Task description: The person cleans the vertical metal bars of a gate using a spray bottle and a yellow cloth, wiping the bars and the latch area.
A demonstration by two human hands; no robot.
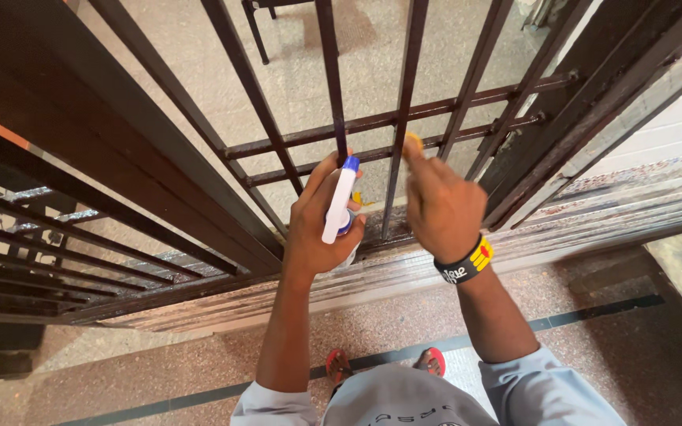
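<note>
- The yellow cloth (413, 143) is pressed on a vertical bar (401, 118) of the dark metal gate (467, 102), pinched in the right hand (441, 207).
- The left hand (319, 225) has its grip wrapped around a white spray bottle (339, 201).
- For good wiping, I think firm strokes along each bar are best.

The spray bottle (339, 207) is showing a white body with a blue tip and a blue part lower down. The small cloth (413, 143) is looking yellow. The gate bars (404, 110) are appearing dark brown, almost black, with some worn reddish places. The wristband (466, 264) is showing black with white marks and a yellow part with a red spot. The sleeves (538, 390) are looking pale grey-blue. The floor (199, 367) is showing a speckled pinkish-brown pattern, and a dark stripe (593, 312) is crossing it. The sandals (339, 365) are appearing red.
</note>
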